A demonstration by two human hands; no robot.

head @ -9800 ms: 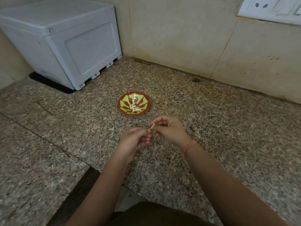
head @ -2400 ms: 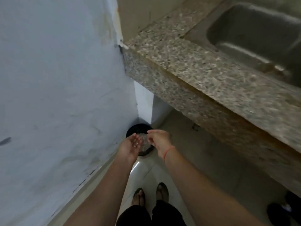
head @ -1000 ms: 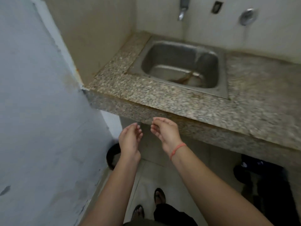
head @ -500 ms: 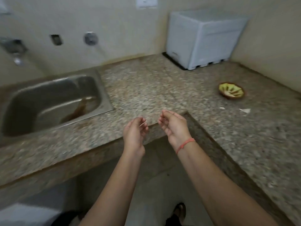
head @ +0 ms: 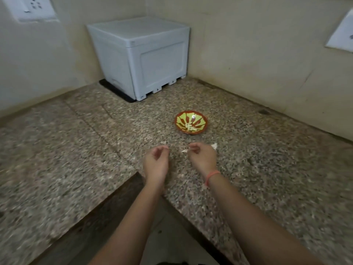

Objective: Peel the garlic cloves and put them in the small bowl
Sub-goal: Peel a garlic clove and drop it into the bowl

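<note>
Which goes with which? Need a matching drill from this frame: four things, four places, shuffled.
Things:
1. bowl
2. grey box
3. socket
4. wristband

Places:
A. on the wall, upper left
B. round the right wrist
C. in the corner of the counter
D. out on the counter, peeled garlic inside

Pairs: 1-D, 2-C, 3-A, 4-B

Both forearms reach forward, left grip [head: 156, 159] loosely curled, right grip [head: 201, 157] pinching a white scrap [head: 184, 150].
</note>
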